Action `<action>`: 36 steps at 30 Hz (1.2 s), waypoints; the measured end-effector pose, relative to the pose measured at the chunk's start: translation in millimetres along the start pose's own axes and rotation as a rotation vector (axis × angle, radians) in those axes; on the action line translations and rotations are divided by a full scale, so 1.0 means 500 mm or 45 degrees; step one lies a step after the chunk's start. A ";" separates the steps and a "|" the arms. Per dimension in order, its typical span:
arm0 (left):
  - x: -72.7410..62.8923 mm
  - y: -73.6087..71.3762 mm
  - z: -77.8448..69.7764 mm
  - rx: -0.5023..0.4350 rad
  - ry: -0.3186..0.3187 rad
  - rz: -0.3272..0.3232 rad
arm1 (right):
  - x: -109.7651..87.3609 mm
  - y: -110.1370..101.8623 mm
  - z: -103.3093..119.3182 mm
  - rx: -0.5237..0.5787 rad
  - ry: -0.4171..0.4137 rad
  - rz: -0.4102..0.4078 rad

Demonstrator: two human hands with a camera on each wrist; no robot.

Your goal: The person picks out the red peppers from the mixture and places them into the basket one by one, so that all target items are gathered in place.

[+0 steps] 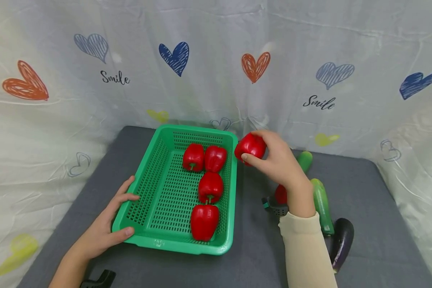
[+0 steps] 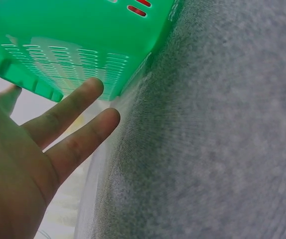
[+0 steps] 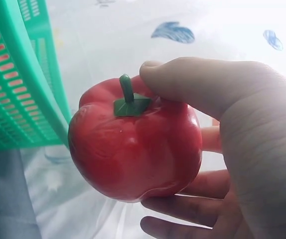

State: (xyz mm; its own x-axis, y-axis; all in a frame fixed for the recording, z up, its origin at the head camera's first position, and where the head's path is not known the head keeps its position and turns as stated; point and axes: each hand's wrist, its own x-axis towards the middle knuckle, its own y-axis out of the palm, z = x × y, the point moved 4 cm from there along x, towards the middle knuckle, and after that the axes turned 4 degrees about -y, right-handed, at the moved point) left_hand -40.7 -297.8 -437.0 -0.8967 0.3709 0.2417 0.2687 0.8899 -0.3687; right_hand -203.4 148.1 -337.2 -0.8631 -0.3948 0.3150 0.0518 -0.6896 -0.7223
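My right hand point(image 1: 279, 162) grips a red bell pepper point(image 1: 250, 147) just outside the right rim of a green plastic basket point(image 1: 234, 192). In the right wrist view the thumb lies beside the green stem of this pepper point(image 3: 135, 144), with fingers on its far side. Inside the basket sit several red bell peppers point(image 1: 210, 187), lined up along its right half. My left hand point(image 1: 102, 226) rests at the basket's front left corner, thumb and a finger over the rim. Two of its fingers point(image 2: 83, 142) extend straight and spread below the rim in the left wrist view.
Right of the basket lie a green cucumber-like vegetable point(image 1: 305, 161), another green one point(image 1: 322, 206) and an eggplant point(image 1: 342, 244). A red object point(image 1: 281, 195) is partly hidden behind my right wrist. A white curtain point(image 1: 216, 72) printed with hearts hangs behind the grey-covered table point(image 1: 259, 248).
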 end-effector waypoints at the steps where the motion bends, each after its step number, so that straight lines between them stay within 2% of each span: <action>1: 0.000 0.000 0.000 0.001 0.002 -0.001 | 0.002 0.003 0.004 -0.002 -0.014 0.004; 11: -0.007 -0.001 0.005 -0.004 0.062 0.000 | 0.022 0.042 0.043 -0.002 -0.096 0.075; 19: -0.004 -0.002 0.006 -0.009 0.046 -0.005 | 0.034 0.058 0.065 -0.009 -0.133 0.112; 30: 0.000 -0.002 0.006 -0.011 0.047 0.003 | 0.062 0.083 0.095 -0.112 -0.175 0.252; 36: 0.000 0.001 0.009 -0.018 0.057 -0.001 | 0.077 0.093 0.110 -0.111 -0.177 0.303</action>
State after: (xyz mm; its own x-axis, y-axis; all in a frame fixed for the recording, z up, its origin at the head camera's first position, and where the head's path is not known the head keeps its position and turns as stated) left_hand -42.3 -298.6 -441.4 -0.8804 0.3815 0.2818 0.2734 0.8937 -0.3559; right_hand -206.6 67.3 -324.8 -0.7544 -0.6227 0.2076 0.1958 -0.5154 -0.8343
